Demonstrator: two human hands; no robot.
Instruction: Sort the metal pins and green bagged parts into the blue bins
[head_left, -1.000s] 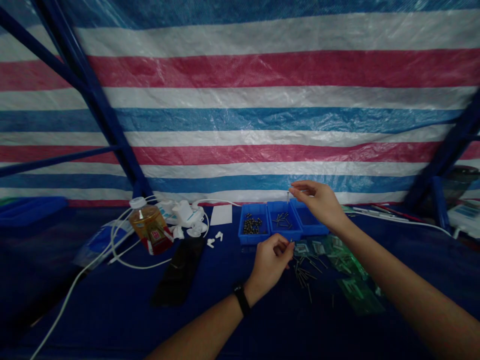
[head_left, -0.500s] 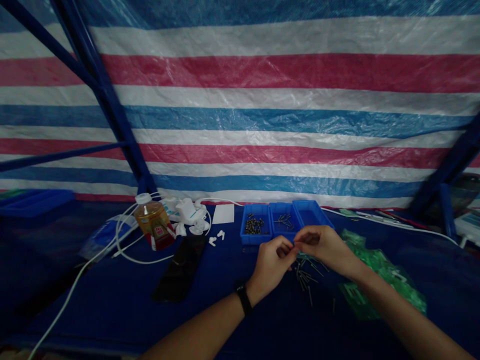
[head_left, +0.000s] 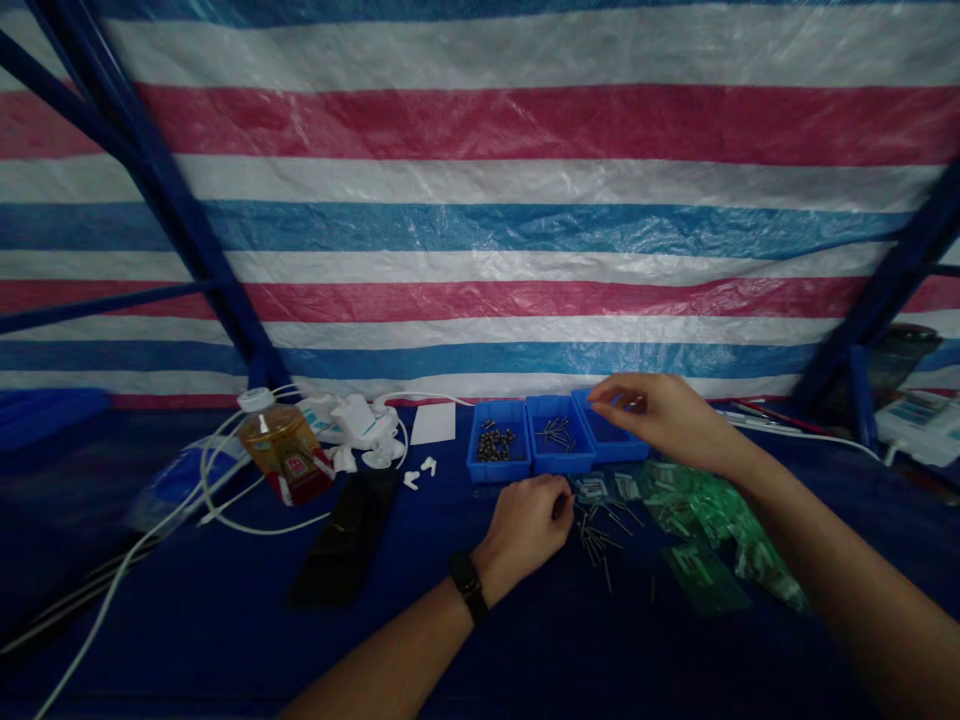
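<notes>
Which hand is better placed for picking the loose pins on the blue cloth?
The left hand, probably: its fingertips are right beside the loose metal pins, while the right hand is farther away, above the blue plastic bin.

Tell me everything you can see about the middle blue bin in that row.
The middle bin is a small, open, rectangular tray of glossy blue plastic. A loose bunch of thin dark metal pins lies inside it. It sits on dark blue cloth, side by side between a matching left bin and a matching right bin.
</notes>
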